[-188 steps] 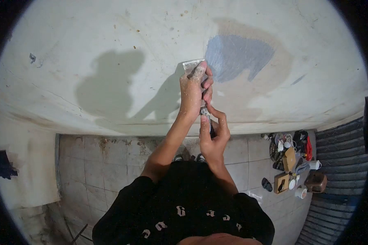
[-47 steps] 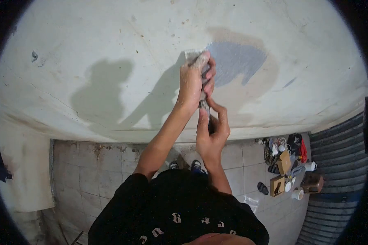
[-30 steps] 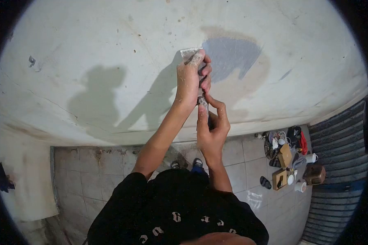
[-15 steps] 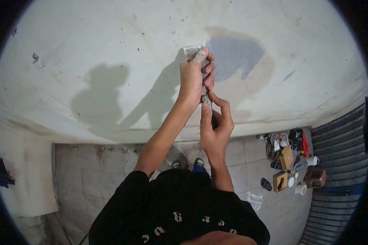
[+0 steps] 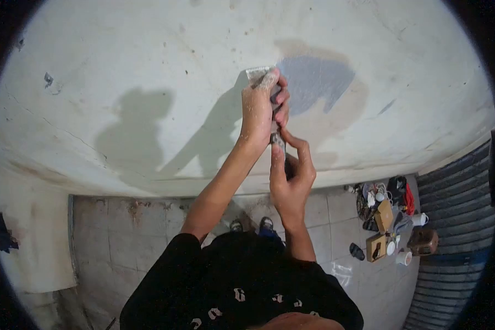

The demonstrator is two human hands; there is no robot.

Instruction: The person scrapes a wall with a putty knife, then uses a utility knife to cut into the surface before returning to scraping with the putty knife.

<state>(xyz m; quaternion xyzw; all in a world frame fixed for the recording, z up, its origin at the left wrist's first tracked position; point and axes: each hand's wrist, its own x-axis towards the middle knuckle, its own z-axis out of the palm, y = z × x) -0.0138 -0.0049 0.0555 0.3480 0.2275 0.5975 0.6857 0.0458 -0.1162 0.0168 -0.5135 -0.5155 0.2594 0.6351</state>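
Grey metal scraper (image 5: 254, 72) near a blue-grey wall patch (image 5: 319, 80)
Left hand (image 5: 256, 110) curls round it; right hand (image 5: 292, 192) pinches the handle (image 5: 279, 141), likely stiff, light, easy to grip.

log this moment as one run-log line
left hand: on wide-bladed metal scraper | right hand: pinching its lower end | blade: beside blue-grey wall patch

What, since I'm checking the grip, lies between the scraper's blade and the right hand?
The left hand, wrapped around the scraper, lies between its blade and the right hand, as the head view shows.
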